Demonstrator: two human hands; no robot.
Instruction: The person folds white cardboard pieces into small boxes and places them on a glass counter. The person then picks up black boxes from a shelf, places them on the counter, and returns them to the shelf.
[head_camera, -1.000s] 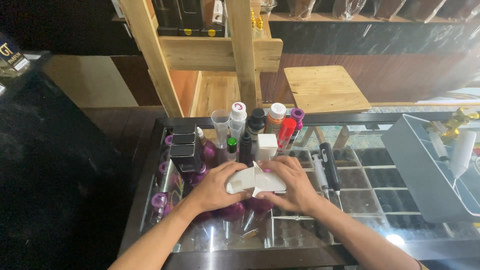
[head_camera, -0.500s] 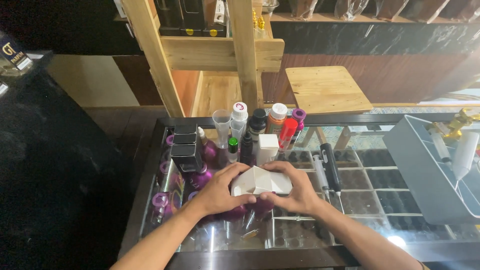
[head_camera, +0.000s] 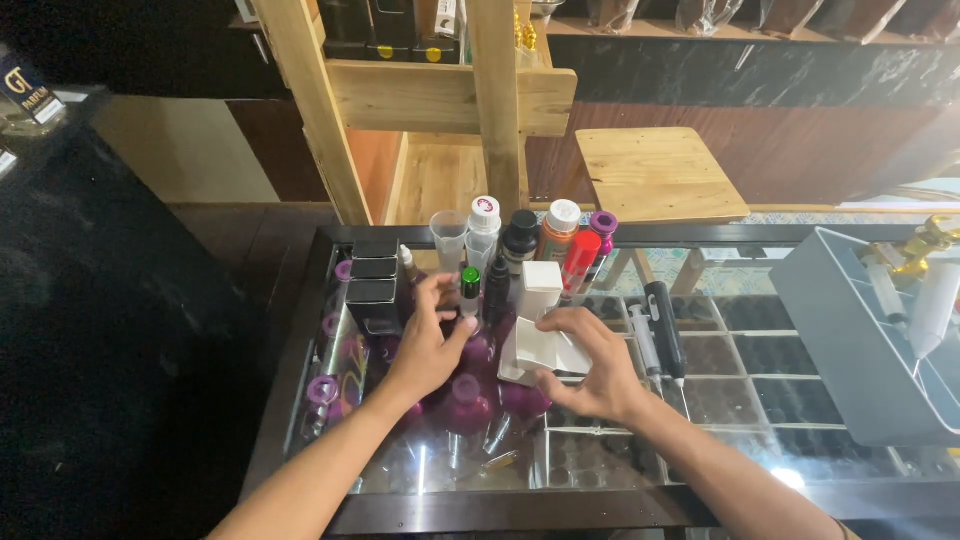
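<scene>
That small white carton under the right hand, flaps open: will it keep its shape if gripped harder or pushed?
The white carton looks like thin card, so it probably dents under a firm squeeze. With its flap open it likely flexes rather than staying square. It seems light, so the right hand could slide it easily on the glass counter.

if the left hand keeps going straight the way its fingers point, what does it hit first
Most likely the small bottle with the green cap: the left hand points up and slightly right, its fingertips just short of it. Depth is hard to judge; the black boxes sit just to its left.
</scene>
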